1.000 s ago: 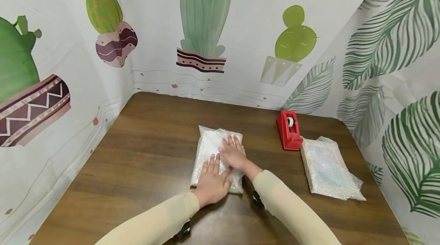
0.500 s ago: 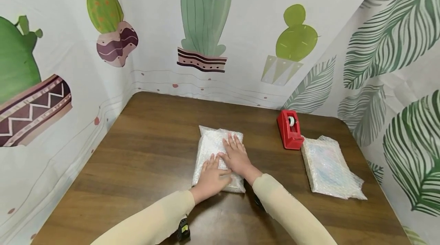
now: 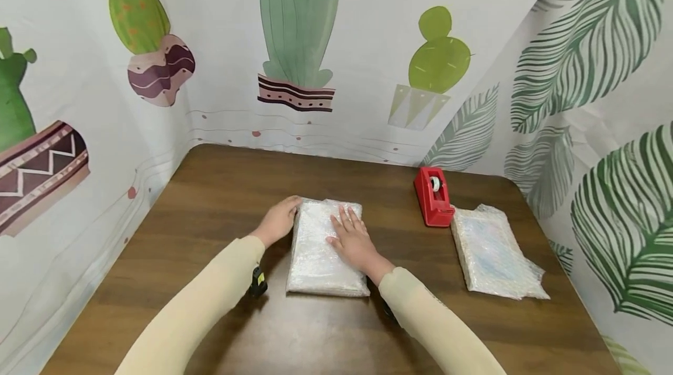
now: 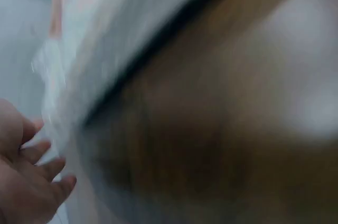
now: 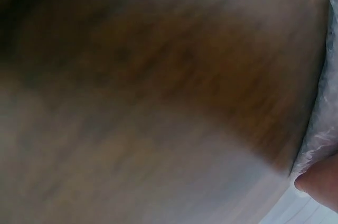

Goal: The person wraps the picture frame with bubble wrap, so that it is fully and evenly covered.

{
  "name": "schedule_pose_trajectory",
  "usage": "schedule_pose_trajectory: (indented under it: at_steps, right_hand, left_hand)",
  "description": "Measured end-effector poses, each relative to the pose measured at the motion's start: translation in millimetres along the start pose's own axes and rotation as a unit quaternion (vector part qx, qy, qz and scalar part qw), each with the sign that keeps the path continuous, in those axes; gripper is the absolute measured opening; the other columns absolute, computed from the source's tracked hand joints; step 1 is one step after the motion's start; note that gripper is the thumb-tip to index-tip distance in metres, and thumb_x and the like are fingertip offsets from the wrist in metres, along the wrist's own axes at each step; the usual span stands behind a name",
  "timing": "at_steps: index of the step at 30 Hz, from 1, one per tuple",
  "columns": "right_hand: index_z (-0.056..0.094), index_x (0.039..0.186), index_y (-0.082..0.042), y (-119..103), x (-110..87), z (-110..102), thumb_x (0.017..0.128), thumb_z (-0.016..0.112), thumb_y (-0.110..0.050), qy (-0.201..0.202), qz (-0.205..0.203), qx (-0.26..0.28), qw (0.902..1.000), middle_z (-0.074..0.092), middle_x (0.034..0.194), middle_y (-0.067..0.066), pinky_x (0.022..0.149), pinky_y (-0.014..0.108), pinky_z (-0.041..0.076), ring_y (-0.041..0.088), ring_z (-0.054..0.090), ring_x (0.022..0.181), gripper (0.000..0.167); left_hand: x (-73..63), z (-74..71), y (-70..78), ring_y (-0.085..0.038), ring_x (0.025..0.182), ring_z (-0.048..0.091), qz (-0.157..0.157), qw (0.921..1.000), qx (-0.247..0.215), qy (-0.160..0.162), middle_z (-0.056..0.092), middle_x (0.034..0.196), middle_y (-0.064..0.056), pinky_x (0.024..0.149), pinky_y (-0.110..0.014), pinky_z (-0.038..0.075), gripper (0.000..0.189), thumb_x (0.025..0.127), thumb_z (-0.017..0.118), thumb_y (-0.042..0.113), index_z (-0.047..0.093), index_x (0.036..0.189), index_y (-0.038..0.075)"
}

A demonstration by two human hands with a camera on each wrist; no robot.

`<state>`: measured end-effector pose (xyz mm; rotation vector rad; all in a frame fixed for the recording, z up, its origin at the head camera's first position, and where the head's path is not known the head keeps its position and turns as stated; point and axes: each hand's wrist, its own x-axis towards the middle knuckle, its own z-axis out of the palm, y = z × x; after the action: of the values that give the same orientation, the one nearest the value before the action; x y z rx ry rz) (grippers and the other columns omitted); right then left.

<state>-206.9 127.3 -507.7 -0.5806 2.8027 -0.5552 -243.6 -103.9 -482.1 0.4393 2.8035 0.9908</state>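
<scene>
A flat package in bubble wrap point(image 3: 315, 267) lies on the brown wooden table point(image 3: 226, 182), in front of the person. The right hand point(image 3: 354, 245) rests flat on its upper right part with the fingers spread. At the package's far left corner is the left hand point(image 3: 277, 223), fingertips right at the edge. In the left wrist view, the left hand's fingers point(image 4: 50, 168) are loosely bent beside the blurred wrapped corner. One fingertip of the right hand point(image 5: 321, 182) shows against the wrapped side point(image 5: 322, 123) in the right wrist view.
To the right lies a second bubble-wrapped package point(image 3: 489, 252), with loose wrap sticking out at its near right corner. A red tape dispenser point(image 3: 434, 202) stands just behind it on the left. Printed cactus and leaf cloth point(image 3: 357, 124) hangs around the table's edges.
The left hand has left the top of the package and moved away and left to its far left corner. The right hand stays on top. The head view has shifted slightly.
</scene>
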Motion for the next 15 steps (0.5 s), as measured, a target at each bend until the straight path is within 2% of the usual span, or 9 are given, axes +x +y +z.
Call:
schedule_pose_trajectory:
  at_steps: [2,4,6,7,10,12,13,15]
  right_hand:
    - [0.026,0.163,-0.008,0,0.6,1,0.11,0.039,-0.042,0.003,-0.007,0.0,1.0,0.004,0.174,0.016,0.129,0.064,0.014,0.039,0.0,0.162,0.064]
    - [0.027,0.162,-0.007,-1,0.6,0,0.11,0.04,-0.041,0.005,-0.01,0.001,0.9999,0.005,0.174,0.016,0.128,0.064,0.015,0.04,0.002,0.162,0.064]
    - [0.029,0.162,-0.007,0,0.5,-1,0.11,0.041,-0.041,0.005,-0.012,0.001,0.9999,0.007,0.174,0.017,0.128,0.065,0.016,0.039,0.003,0.162,0.063]
    - [0.029,0.162,-0.008,1,0.1,-2,0.11,0.041,-0.04,0.004,-0.014,0.0,0.9999,0.007,0.174,0.016,0.128,0.064,0.016,0.039,0.004,0.162,0.063]
    - [0.028,0.162,-0.01,4,0.1,-3,0.11,0.041,-0.042,-0.005,-0.024,-0.004,0.9997,0.007,0.174,0.014,0.129,0.063,0.016,0.037,0.003,0.163,0.063]
    - [0.026,0.163,-0.012,6,0.1,-3,0.11,0.04,-0.043,-0.014,-0.032,-0.011,0.9993,0.005,0.174,0.012,0.129,0.062,0.015,0.035,0.001,0.163,0.064]
    - [0.026,0.163,-0.012,7,-0.1,-3,0.11,0.04,-0.043,-0.016,-0.037,-0.012,0.9991,0.005,0.174,0.012,0.129,0.062,0.015,0.036,0.001,0.163,0.064]
    - [0.027,0.163,-0.012,8,-0.5,-4,0.109,0.041,-0.043,-0.017,-0.045,-0.017,0.9987,0.006,0.174,0.013,0.129,0.062,0.016,0.036,0.002,0.163,0.064]
  left_hand:
    - [10.0,-3.2,-9.2,-0.041,0.134,0.057,0.025,0.9986,0.044,0.017,0.06,0.143,-0.022,0.113,-0.052,0.047,0.033,0.105,0.049,0.002,0.062,0.136,-0.002]
    - [18.0,-5.9,-15.8,-0.035,0.119,0.066,0.048,0.9944,0.091,0.023,0.069,0.126,-0.015,0.102,-0.048,0.055,0.023,0.1,0.061,0.003,0.07,0.122,0.004]
    - [24.1,-8.6,-19.5,-0.028,0.103,0.068,0.083,0.9842,0.155,0.02,0.071,0.108,-0.009,0.089,-0.041,0.058,0.011,0.094,0.071,0.007,0.071,0.105,0.008]
    - [26.4,-10.1,-20.4,-0.026,0.096,0.066,0.102,0.9778,0.182,0.016,0.07,0.1,-0.007,0.083,-0.038,0.057,0.007,0.092,0.073,0.006,0.069,0.097,0.008]
    - [29.4,-15.7,-21.6,-0.019,0.08,0.051,0.143,0.9598,0.242,-0.001,0.058,0.08,-0.002,0.069,-0.03,0.044,0.024,0.088,0.079,0.011,0.057,0.078,0.012]
    - [29.2,-20.3,-22.6,-0.017,0.076,0.043,0.169,0.9521,0.255,-0.008,0.052,0.075,0.0,0.068,-0.029,0.037,0.032,0.086,0.08,0.01,0.052,0.072,0.013]
    - [28.6,-22.7,-23.2,-0.016,0.076,0.041,0.18,0.9507,0.252,-0.008,0.05,0.074,0.001,0.069,-0.029,0.035,0.033,0.085,0.08,0.009,0.051,0.071,0.013]
    - [27.2,-27.0,-24.9,-0.016,0.077,0.043,0.21,0.9464,0.246,0.004,0.054,0.074,0.002,0.07,-0.03,0.039,0.031,0.083,0.082,0.008,0.054,0.07,0.013]
